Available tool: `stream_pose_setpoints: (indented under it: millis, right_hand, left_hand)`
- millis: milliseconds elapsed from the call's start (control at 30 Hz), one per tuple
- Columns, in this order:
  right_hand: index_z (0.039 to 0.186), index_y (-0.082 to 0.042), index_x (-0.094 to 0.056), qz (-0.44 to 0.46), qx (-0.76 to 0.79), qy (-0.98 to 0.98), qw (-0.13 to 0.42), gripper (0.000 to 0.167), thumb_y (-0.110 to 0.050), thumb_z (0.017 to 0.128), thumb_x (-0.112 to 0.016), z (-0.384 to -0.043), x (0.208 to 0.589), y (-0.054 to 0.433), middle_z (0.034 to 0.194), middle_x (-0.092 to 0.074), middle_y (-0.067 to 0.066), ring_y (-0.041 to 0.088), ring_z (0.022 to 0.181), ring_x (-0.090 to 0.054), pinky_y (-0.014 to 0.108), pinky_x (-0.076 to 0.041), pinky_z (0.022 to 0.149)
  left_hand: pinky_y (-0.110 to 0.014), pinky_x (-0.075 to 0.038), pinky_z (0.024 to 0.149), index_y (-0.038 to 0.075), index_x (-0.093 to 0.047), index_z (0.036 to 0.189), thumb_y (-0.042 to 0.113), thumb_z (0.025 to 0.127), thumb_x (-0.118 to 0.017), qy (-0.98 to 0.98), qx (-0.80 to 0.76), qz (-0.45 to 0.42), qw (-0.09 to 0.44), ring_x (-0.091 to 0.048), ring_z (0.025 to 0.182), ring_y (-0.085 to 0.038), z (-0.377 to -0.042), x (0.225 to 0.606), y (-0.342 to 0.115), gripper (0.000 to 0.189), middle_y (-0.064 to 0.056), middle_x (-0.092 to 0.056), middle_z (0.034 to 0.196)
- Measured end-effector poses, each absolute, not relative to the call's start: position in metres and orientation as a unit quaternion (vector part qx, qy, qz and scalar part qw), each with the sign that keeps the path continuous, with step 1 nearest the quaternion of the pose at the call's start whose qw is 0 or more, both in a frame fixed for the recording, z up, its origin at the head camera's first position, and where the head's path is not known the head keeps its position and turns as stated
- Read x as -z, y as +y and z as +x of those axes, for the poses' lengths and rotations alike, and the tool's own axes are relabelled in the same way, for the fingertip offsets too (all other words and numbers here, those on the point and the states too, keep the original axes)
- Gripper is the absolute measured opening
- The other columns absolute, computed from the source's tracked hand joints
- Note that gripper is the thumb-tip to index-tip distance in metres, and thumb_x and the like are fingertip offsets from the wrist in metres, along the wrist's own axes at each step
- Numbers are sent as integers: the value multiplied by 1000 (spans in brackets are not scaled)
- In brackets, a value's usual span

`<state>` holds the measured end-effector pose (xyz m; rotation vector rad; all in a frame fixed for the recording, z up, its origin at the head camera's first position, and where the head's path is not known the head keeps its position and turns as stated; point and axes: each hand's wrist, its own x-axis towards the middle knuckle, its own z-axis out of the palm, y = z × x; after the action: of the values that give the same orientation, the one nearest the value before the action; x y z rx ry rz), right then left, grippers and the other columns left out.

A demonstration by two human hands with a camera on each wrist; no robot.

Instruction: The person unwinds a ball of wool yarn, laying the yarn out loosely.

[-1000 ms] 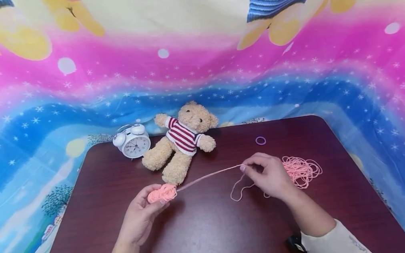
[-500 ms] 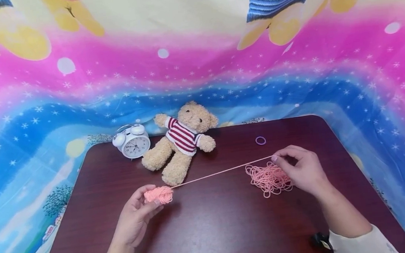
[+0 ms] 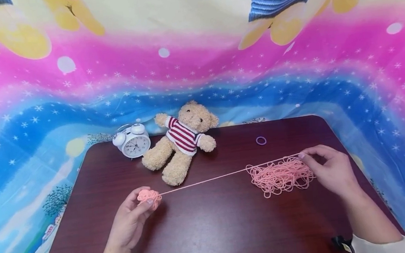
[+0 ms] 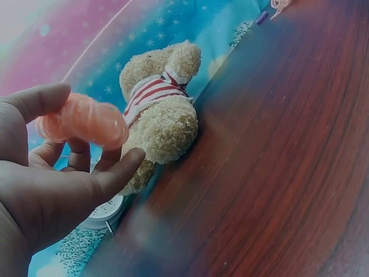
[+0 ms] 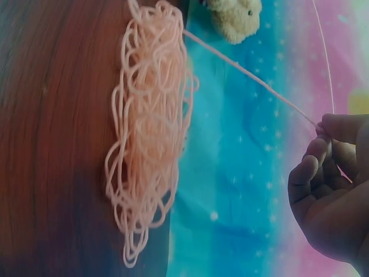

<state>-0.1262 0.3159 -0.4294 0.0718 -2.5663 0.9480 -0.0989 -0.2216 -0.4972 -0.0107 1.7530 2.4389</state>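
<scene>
My left hand point(image 3: 130, 217) holds a small wound ball of peach-pink yarn point(image 3: 149, 198) between thumb and fingers, raised over the left of the table. In the left wrist view the yarn ball point(image 4: 83, 121) sits between the thumb and the curled fingers. From it a taut strand point(image 3: 207, 180) runs right to my right hand point(image 3: 331, 170), whose thumb and forefinger pinch it. The strand crosses above a loose heap of the same yarn point(image 3: 281, 177) lying on the table. In the right wrist view, the pinched strand point(image 5: 253, 76) stretches past the tangled loops.
A teddy bear point(image 3: 183, 138) in a red-and-white striped shirt lies at the back of the dark wooden table point(image 3: 205, 238). Left of it stands a white twin-bell alarm clock point(image 3: 134, 142). A purple ring point(image 3: 261, 140) lies behind the yarn heap. Printed cloth hangs behind.
My right hand has moved to the right, drawing the strand out longer and straight. My left hand has shifted slightly left and turned the yarn ball.
</scene>
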Motion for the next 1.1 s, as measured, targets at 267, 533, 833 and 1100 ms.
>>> stream_pose_setpoints:
  millis: [267, 533, 833, 1100]
  right_hand:
    - [103, -13, -80, -12, -343, -918, 197, 16, -26, 95, -77, -124, 432, 345, 94, -61, -38, -10, 84, -54, 13, -41, 68]
    - [110, -8, -78, -98, -341, -917, 182, 30, -35, 95, -76, -121, 432, 382, 86, -54, -45, -11, 82, -51, 12, -39, 63]
    - [111, -12, -77, -165, -322, -919, 154, 34, -43, 97, -71, -116, 427, 421, 60, -63, -24, -10, 60, -53, 19, -42, 51]
    - [112, -14, -75, -234, -314, -912, 120, 44, -54, 97, -65, -116, 433, 449, 61, -58, -32, -10, 59, -54, 20, -45, 52]
  left_hand:
    - [-27, -58, 81, 12, -56, 139, -4, 103, -53, 584, -810, -3, 57, -66, 91, -11, -97, 496, -229, 40, 0, -67, 116]
    - [-25, -57, 82, 15, -60, 134, -3, 104, -54, 575, -817, -33, 34, -66, 94, -9, -93, 494, -244, 35, 1, -70, 114]
    - [-22, -56, 83, 16, -62, 133, 0, 105, -55, 573, -817, -57, 5, -66, 96, -8, -90, 493, -269, 32, 4, -69, 115]
    - [-24, -54, 79, 15, -63, 134, -2, 107, -47, 547, -836, -44, -21, -64, 93, -10, -86, 495, -296, 35, 3, -68, 110]
